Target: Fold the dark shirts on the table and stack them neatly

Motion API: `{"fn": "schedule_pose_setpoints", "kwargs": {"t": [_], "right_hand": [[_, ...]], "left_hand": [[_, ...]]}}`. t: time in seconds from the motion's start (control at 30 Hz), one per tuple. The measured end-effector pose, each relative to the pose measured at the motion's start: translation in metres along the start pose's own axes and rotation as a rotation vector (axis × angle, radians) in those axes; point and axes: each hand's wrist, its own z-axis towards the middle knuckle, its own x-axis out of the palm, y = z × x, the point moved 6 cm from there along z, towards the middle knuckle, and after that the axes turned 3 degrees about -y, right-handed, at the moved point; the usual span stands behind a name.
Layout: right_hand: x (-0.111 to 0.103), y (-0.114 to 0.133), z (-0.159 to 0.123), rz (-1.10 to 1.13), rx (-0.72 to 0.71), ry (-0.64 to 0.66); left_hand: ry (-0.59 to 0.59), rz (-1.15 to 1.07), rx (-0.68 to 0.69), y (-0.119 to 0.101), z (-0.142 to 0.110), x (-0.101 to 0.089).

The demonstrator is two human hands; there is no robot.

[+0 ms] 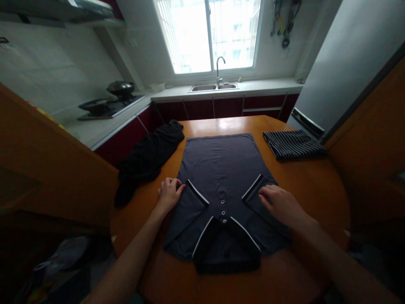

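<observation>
A dark grey polo shirt (223,162) lies front up on the wooden table, its collar (226,264) towards me and its hem towards the window. Both short sleeves are folded inwards over the front, their black cuffs edged in white. At the shirt's left edge, beside the left sleeve (191,204), my left hand (171,193) is closed, with thumb and forefinger pinching the cloth. Over the outer part of the right sleeve (253,198) is my right hand (281,203), its fingers curled together. What lies between those fingertips is hidden.
The wooden table (319,190) has rounded ends. A crumpled black garment (148,154) lies on its left side, partly over the edge. A folded striped cloth (295,144) is at the far right. Beyond stand a counter with a sink (204,88), a stove (110,110) and a fridge (348,63).
</observation>
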Motion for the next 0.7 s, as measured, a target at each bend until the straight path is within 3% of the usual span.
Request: {"fn": "schedule_pose_setpoints", "kwargs": {"t": [0.17, 0.27, 0.33, 0.4, 0.5, 0.6, 0.7], "right_hand": [[0.015, 0.003, 0.049, -0.009, -0.036, -0.100], [0.032, 0.001, 0.054, -0.008, -0.011, -0.192], [0.047, 0.000, 0.051, -0.019, 0.008, -0.228], [0.064, 0.001, 0.047, -0.036, 0.006, -0.201], [0.082, 0.002, 0.044, -0.059, -0.016, -0.101], [0.088, 0.003, 0.045, -0.070, -0.024, -0.043], [0.082, 0.000, 0.047, -0.062, -0.003, -0.067]], "left_hand": [[-0.005, 0.008, 0.000, -0.003, 0.003, -0.004], [-0.099, 0.041, 0.028, -0.010, -0.004, -0.010], [-0.150, 0.034, 0.125, -0.023, -0.014, -0.011], [-0.117, 0.012, 0.278, -0.041, -0.027, -0.004], [0.033, 0.026, 0.443, -0.062, -0.044, 0.014], [0.105, 0.057, 0.470, -0.068, -0.050, 0.023], [0.093, 0.056, 0.451, -0.065, -0.048, 0.022]]}}
